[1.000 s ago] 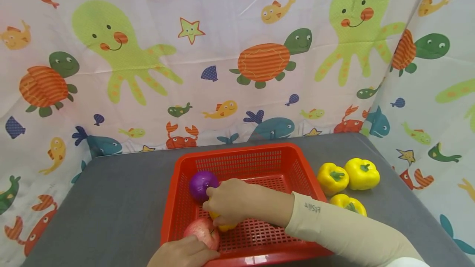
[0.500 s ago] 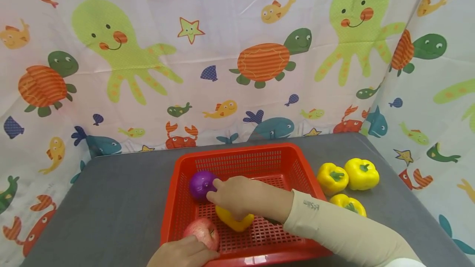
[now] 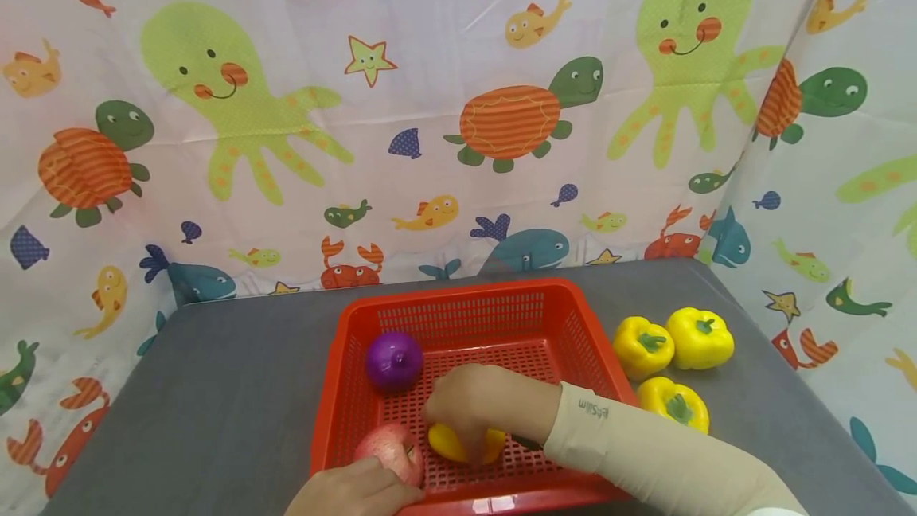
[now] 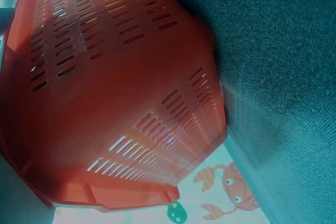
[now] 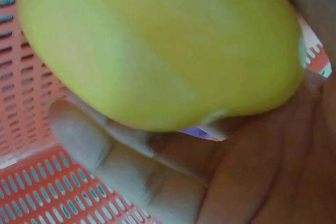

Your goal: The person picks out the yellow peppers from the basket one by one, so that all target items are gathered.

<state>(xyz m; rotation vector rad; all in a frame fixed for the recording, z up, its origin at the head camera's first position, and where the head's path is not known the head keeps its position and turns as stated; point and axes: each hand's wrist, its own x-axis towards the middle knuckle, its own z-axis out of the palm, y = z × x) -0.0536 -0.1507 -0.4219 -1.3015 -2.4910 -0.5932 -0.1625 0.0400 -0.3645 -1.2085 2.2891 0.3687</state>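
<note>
My right hand (image 3: pixel 476 404) is inside a red plastic basket (image 3: pixel 458 289), its fingers around a smooth, oblong yellow fruit (image 3: pixel 447 444). Seen close in the right wrist view, the yellow fruit (image 5: pixel 157 45) lies against the palm and fingers (image 5: pixel 84 135). At the basket's near left corner my left hand (image 3: pixel 354 488) grips the rim, fingers bent over it. The left wrist view shows mostly the slotted outer wall of the basket (image 4: pixel 100 114). A red apple (image 3: pixel 394 452) sits inside beside the left hand. Behind it is a shiny round purple thing (image 3: pixel 394 361) with a small nub.
Several yellow bell peppers (image 3: pixel 700 338) stand on the grey table (image 3: pixel 236 388) to the right of the basket. A dark green thing (image 3: pixel 528 443) in the basket is mostly hidden under my right wrist. A curtain with sea animals (image 3: pixel 430 102) hangs behind and along the sides.
My right hand has drawn the yellow fruit rightward and nearer, away from the purple thing and the apple, uncovering the purple thing. The left hand has stayed on the rim.
</note>
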